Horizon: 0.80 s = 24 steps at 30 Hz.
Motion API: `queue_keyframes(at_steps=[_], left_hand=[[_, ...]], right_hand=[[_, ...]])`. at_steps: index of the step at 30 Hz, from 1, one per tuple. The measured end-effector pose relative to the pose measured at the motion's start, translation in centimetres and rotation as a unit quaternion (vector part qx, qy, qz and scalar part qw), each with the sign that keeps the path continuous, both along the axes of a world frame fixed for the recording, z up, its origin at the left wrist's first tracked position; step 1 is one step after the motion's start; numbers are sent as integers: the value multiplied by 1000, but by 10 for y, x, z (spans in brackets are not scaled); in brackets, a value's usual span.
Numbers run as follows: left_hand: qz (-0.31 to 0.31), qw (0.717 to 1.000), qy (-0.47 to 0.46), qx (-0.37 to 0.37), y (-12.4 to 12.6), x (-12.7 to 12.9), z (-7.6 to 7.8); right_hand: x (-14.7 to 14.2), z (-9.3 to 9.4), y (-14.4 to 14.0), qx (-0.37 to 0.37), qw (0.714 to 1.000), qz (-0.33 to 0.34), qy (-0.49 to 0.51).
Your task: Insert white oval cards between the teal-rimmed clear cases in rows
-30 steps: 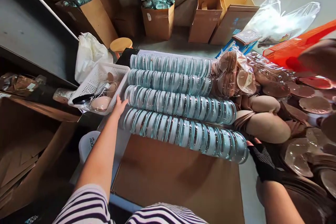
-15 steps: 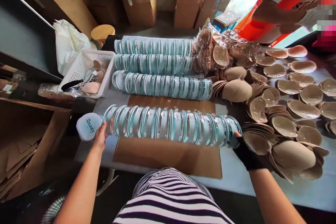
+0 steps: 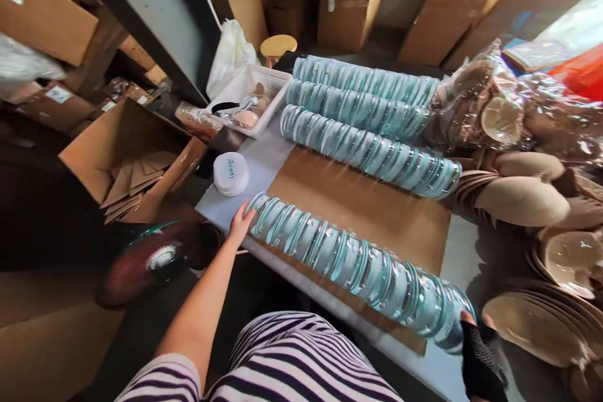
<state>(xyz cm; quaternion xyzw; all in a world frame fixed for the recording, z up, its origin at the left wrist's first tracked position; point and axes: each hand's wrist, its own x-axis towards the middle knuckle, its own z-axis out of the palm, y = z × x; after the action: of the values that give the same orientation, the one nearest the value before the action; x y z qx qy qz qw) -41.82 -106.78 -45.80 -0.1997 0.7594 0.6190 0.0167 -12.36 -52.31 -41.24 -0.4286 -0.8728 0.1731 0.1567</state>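
I press my bare left hand flat against one end of the long row of clear, teal-rimmed round plastic cases and my black-gloved right hand against the other, squeezing it together on the brown cardboard sheet near the worktop edge; lifting it next would need steady inward pressure.

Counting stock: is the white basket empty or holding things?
Holding things: the white basket has beige pads and a black item inside.
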Motion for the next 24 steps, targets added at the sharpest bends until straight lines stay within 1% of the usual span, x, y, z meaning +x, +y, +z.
queue_keyframes(at_steps=[1,2,3,4,5,6,7,8,9,11,13,14,16,19,21,22,24], left_hand=[[-15,1000,23,6,-2,0,-2],[-31,998,45,12,-3,1,-4],[-44,997,62,18,-4,1,-7],[-53,996,72,25,-5,2,-10],[-58,995,76,34,-5,1,-14],[-63,994,77,46,-5,0,-19],[-73,992,79,61,-5,-1,-23],[-86,990,80,77,-5,-3,-28],[-100,987,80,93,-5,-5,-32],[-126,981,79,123,-5,-8,-40],[-150,974,75,152,-6,-9,-44],[-161,971,73,164,-6,-9,-45],[-177,964,68,185,-8,-8,-44],[-192,958,58,206,-10,-9,-41],[-203,954,43,219,-11,-10,-39],[-207,951,35,226,-11,-11,-37],[-214,946,23,243,-13,-12,-34]], right_hand=[[-10,9,-3,27,1000,-13,-7],[-23,19,-12,46,999,-3,-17],[-42,30,-28,50,998,36,-26],[-64,40,-50,42,993,105,-33],[-90,50,-80,9,979,197,-46],[-119,58,-116,-17,960,274,-46],[-149,66,-156,-22,939,338,-53],[-181,72,-199,-11,922,382,-69],[-212,76,-242,3,902,420,-103],[-271,79,-320,34,851,486,-194],[-319,78,-379,72,805,501,-308],[-339,76,-400,76,794,498,-340],[-367,72,-428,86,769,499,-391],[-391,70,-450,107,730,522,-428],[-396,73,-456,126,712,536,-435],[-394,76,-457,134,708,541,-434],[-380,78,-457,146,708,546,-423]])
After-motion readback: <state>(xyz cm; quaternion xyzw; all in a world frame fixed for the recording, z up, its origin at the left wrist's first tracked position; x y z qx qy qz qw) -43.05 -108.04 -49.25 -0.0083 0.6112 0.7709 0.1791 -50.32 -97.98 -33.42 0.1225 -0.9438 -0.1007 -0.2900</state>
